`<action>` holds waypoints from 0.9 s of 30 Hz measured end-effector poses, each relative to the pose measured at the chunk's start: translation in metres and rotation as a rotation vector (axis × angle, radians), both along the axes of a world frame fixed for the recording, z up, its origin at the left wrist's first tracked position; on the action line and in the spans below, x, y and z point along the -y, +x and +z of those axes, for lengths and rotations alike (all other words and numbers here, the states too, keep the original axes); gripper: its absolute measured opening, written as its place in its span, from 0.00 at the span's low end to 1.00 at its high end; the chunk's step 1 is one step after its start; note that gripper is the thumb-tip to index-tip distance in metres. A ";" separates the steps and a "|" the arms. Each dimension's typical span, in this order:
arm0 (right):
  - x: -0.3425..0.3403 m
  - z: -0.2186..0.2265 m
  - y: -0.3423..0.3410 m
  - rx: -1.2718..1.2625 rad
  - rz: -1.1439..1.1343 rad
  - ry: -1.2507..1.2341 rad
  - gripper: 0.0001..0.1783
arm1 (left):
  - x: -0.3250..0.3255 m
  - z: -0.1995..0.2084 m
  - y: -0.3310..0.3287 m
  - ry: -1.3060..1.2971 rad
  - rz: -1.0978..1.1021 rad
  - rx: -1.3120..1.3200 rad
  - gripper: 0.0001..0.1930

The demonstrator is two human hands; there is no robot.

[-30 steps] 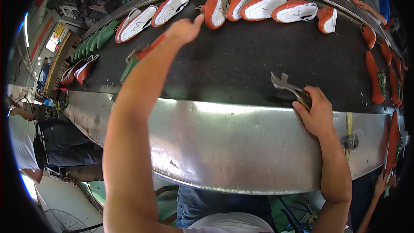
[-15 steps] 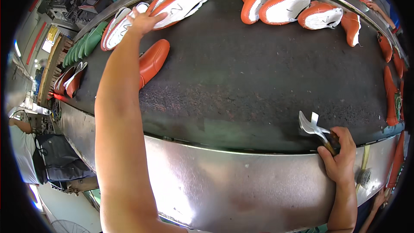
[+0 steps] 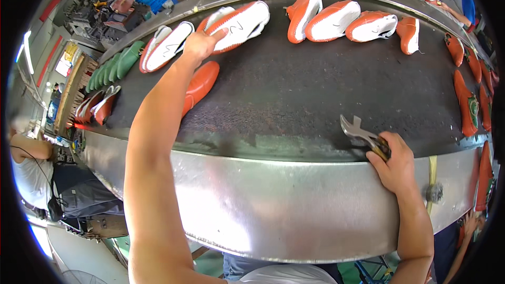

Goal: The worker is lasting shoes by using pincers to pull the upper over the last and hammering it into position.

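Note:
My left hand [image 3: 201, 46] reaches to the far left and closes on the near end of an orange shoe upper [image 3: 244, 25] with a white stitched underside, thumb lying across the white; its other fingers are partly hidden. Directly below that hand, an orange shoe upper [image 3: 202, 87] rests smooth side up, partly covered by my forearm. In my right hand [image 3: 394, 162], near the belt's front edge, is a pair of metal lasting pliers [image 3: 363, 133] with a curved jaw and a hammer-like stub, held by the handles with the head pointing left and away.
The dark conveyor belt [image 3: 294, 100] has a steel front ledge [image 3: 294, 205]. Orange uppers [image 3: 332, 21] line its far side and right end. White-bottomed uppers [image 3: 171, 47], green pieces [image 3: 117, 66] and red-brown uppers [image 3: 105, 106] lie left. Other people work at both sides.
My left hand has gone from spread fingers over the uppers to closing on one. The pliers have turned further left in my right hand. The whole view has shifted.

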State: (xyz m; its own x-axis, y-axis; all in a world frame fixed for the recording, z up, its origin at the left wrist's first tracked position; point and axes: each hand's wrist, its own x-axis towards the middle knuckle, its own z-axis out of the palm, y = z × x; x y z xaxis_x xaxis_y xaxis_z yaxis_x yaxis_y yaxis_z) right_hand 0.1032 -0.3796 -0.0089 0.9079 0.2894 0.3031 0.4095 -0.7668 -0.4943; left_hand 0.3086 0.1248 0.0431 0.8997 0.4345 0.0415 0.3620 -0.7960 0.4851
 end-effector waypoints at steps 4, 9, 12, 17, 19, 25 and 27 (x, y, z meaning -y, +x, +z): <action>0.007 -0.008 -0.001 0.068 -0.035 0.081 0.24 | 0.034 0.045 -0.138 -0.349 -0.291 0.165 0.33; 0.007 -0.007 -0.009 0.174 0.026 0.113 0.24 | 0.048 0.061 -0.370 -0.077 -0.328 0.286 0.28; 0.005 -0.008 -0.017 0.220 0.049 0.118 0.25 | 0.068 0.058 -0.476 0.140 -0.290 0.158 0.27; 0.001 0.004 -0.046 0.407 0.083 0.099 0.26 | 0.103 0.045 -0.529 0.475 -0.402 0.031 0.44; -0.001 0.014 -0.068 0.565 0.120 0.093 0.28 | 0.118 0.054 -0.495 0.382 -0.552 0.021 0.50; 0.000 -0.014 -0.262 -0.076 0.170 0.456 0.22 | 0.148 0.039 -0.365 0.194 -0.453 -0.350 0.41; 0.019 -0.046 -0.319 -0.628 0.172 0.720 0.21 | 0.150 0.036 -0.375 -0.039 -0.440 -0.233 0.36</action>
